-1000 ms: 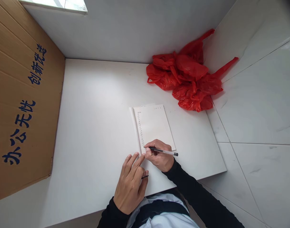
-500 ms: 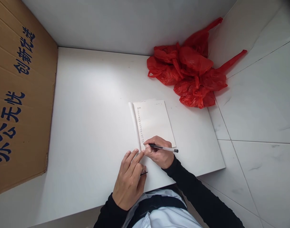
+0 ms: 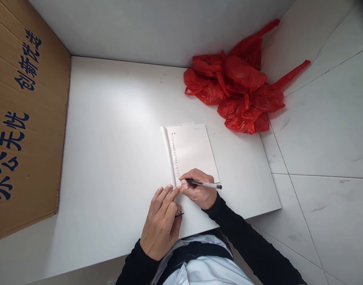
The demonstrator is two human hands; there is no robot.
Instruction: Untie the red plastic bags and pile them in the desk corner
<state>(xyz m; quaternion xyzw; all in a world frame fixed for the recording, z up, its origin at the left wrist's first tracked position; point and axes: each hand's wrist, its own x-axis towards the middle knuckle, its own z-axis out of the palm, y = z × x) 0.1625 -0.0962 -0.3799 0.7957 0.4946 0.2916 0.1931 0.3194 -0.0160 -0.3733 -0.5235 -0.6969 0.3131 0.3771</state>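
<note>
My right hand (image 3: 201, 193) is closed round a clear pen (image 3: 204, 183) with a black grip and black end. Its tip meets the lower left part of a notebook page (image 3: 193, 150). A column of handwritten numbers runs down that page's left side, and the left edge of the notebook is folded or rolled over. My left hand (image 3: 160, 226) lies on the table, its outstretched fingertips at the notebook's lower left corner. Between its thumb and curled fingers is a small pen cap (image 3: 179, 215), clear with a black clip, partly hidden.
On the white table (image 3: 116, 158), several red plastic bags (image 3: 241, 85) are bunched at the back right against the wall. A large cardboard box (image 3: 41, 138) with blue lettering stands at the left. The table's right edge borders white tiles (image 3: 327, 206).
Another mark shows at the bottom of the number column, beside the pen tip. Both hands keep nearly the same pose; the whole view has shifted slightly.
</note>
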